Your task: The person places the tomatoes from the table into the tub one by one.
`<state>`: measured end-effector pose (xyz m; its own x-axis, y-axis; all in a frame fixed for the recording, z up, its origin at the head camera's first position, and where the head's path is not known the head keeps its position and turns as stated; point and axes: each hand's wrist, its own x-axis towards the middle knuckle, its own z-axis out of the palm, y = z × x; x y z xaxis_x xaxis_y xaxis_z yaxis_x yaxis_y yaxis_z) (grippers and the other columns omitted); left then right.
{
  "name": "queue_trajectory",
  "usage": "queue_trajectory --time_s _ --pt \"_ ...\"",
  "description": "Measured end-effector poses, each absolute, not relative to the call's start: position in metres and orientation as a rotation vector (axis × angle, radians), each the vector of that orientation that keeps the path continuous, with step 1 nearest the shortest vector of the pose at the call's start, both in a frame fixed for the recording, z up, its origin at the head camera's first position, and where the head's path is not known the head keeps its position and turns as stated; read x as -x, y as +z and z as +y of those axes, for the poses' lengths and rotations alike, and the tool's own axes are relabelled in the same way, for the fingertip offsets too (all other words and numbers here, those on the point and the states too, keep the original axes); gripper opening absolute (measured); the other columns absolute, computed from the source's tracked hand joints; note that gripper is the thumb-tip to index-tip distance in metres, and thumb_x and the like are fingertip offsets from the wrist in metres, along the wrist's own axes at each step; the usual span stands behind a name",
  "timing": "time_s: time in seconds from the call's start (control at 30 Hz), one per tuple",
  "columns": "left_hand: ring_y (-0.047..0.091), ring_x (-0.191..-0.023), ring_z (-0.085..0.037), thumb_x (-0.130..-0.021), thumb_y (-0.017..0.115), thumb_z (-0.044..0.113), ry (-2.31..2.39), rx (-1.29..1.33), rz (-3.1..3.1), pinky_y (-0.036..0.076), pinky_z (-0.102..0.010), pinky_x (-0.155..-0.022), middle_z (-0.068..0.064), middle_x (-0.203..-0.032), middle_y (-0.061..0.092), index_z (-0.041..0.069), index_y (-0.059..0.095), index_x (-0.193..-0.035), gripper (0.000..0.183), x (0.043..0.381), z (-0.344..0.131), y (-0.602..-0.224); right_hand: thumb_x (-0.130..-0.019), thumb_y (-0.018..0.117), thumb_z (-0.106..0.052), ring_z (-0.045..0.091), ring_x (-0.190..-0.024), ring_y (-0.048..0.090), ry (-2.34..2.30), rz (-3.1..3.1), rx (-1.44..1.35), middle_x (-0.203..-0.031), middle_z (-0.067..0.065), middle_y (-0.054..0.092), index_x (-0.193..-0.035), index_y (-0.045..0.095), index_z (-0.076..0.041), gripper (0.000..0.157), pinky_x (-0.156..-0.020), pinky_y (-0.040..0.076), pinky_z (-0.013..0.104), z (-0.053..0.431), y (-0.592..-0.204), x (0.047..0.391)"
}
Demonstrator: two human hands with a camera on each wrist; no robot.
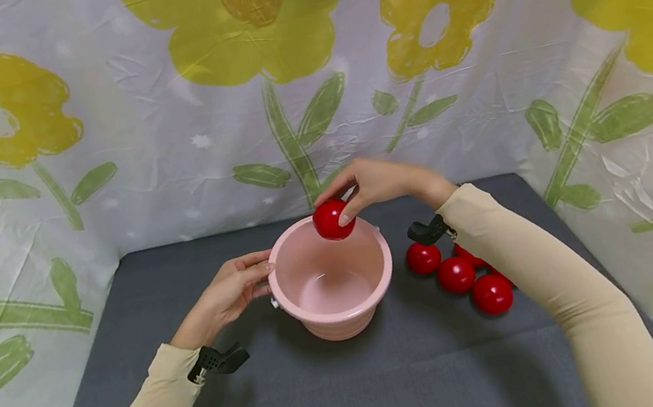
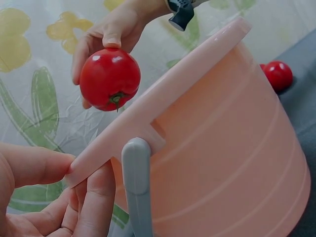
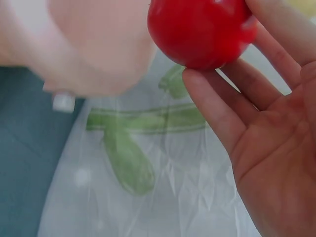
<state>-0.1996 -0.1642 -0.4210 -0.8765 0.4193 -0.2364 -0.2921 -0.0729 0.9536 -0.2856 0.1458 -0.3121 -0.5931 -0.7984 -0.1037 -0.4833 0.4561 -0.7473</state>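
A pink bucket (image 1: 338,331) stands upright in the middle of the dark cloth, its visible inside bare. My left hand (image 1: 228,295) pinches the rim on its left side, thumb above and fingers beneath, as the left wrist view shows beside the grey handle (image 2: 137,182). My right hand (image 1: 372,185) holds a red tomato (image 1: 333,220) over the far rim. In the left wrist view the green stem end of that tomato (image 2: 111,79) faces the camera. The right wrist view shows fingertips and thumb around the tomato (image 3: 202,29).
Several red tomatoes (image 1: 456,274) lie right of the bucket, some partly hidden under the right forearm. A dark grey cloth (image 1: 372,397) covers the table. Behind and at the sides hangs a white curtain (image 1: 162,152) with yellow flowers.
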Motion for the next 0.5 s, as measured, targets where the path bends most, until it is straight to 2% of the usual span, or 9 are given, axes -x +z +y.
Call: queue_trajectory --time_s 0.33,0.5 --pt "0.07 -0.09 -0.005 -0.099 0.057 0.006 1.994 -0.126 1.735 0.061 -0.022 -0.075 0.008 -0.109 0.069 -0.011 0.032 -0.148 0.057 0.2 -0.165 -0.422 -0.085 0.078 -0.015 0.02 -0.116 0.063 -0.923 2.159 1.091 -0.128 0.007 0.068 -0.131 0.065 -0.013 0.048 -0.094 0.059 0.033 0.119 -0.326 0.288" --pt "0.07 -0.09 -0.005 -0.099 0.056 0.005 2.001 -0.109 1.725 0.061 -0.022 -0.075 0.008 -0.108 0.07 -0.011 0.033 -0.147 0.056 0.2 -0.165 -0.422 -0.086 0.077 -0.014 0.02 -0.111 0.063 -0.885 2.138 1.155 -0.125 0.007 0.069 -0.13 0.065 -0.01 0.046 -0.093 0.058 0.031 0.108 -0.334 0.288"
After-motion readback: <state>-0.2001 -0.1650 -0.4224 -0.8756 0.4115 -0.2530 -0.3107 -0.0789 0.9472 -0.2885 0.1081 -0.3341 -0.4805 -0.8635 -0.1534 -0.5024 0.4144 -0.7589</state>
